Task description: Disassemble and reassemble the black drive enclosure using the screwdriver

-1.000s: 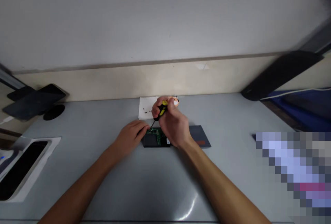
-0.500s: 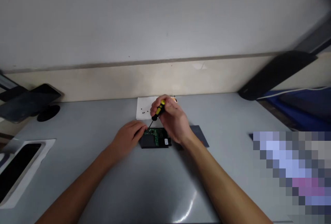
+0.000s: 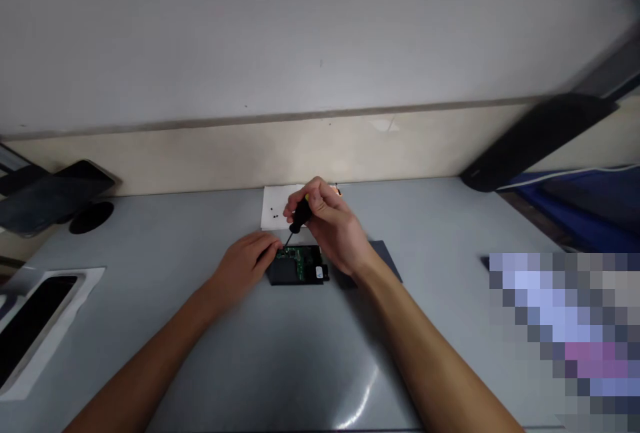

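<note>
A black device with a green circuit board (image 3: pixel 300 266) lies open on the grey table. My right hand (image 3: pixel 327 219) is closed around a black and yellow screwdriver (image 3: pixel 300 215), whose tip points down at the board's upper left corner. At that same corner, the fingers of my left hand (image 3: pixel 250 258) are pressed together on the device's edge, close to the tip. Behind the device is a white paper (image 3: pixel 270 217) with several tiny dark screws on it. A dark flat panel (image 3: pixel 387 259) lies partly under my right wrist.
On the left, a phone (image 3: pixel 37 323) rests on white paper, and a dark screen on a round stand (image 3: pixel 93 217) is farther back. A black object (image 3: pixel 535 143) leans at the back right. Blurred pixels cover the right front.
The screwdriver handle has turned in my right hand, showing less yellow, and my right fingers have shifted on it. My left hand remains at the device's corner. The view has moved slightly.
</note>
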The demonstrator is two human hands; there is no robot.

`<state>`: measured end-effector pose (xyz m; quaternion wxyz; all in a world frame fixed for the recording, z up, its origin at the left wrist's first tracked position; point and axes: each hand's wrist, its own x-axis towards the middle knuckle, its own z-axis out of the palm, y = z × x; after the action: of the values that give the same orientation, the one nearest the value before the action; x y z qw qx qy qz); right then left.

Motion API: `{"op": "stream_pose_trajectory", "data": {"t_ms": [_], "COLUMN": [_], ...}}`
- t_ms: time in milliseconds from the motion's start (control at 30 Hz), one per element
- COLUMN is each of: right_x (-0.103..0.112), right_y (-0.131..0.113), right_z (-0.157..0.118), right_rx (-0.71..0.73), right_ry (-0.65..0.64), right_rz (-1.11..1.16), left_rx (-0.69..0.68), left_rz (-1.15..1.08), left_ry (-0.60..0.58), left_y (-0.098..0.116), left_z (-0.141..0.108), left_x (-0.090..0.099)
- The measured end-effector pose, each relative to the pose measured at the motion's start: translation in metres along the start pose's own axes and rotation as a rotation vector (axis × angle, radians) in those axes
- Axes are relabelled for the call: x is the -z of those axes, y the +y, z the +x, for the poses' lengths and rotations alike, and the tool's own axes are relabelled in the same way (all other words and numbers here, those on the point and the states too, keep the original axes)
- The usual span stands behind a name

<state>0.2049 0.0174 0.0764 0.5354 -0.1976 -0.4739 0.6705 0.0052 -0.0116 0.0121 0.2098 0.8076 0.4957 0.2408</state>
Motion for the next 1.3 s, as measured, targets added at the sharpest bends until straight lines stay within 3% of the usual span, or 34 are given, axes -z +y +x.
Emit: {"op": "stream_pose_trajectory", "data": {"t_ms": [367, 600, 933, 1133, 1300], "right_x": [-0.011, -0.007, -0.019, -0.017, -0.016], "right_y": [0.02, 0.015, 0.03, 0.029, 0.023], "right_z": [0.002, 0.004, 0.002, 0.0, 0.0], "right_rx": [0.052, 0.055, 0.179, 0.216, 0.122], "right_ry": [0.078, 0.015, 0.156, 0.178, 0.156], "right_rz": [0.104, 0.055, 0.094, -0.026, -0.007], "left_rx": [0.008, -0.006, -0.003, -0.003, -0.014], "left_rz": [0.009, 0.027, 0.007, 0.018, 0.006], "left_ry": [-0.009, -0.012, 0.003, -0.001, 0.014], "left_y": [0.001, -0.001, 0.004, 0.002, 0.002], "left_z": [0.0, 0.0, -0.001, -0.001, -0.001], "left_x": [0.0, -0.001, 0.001, 0.001, 0.0]}}
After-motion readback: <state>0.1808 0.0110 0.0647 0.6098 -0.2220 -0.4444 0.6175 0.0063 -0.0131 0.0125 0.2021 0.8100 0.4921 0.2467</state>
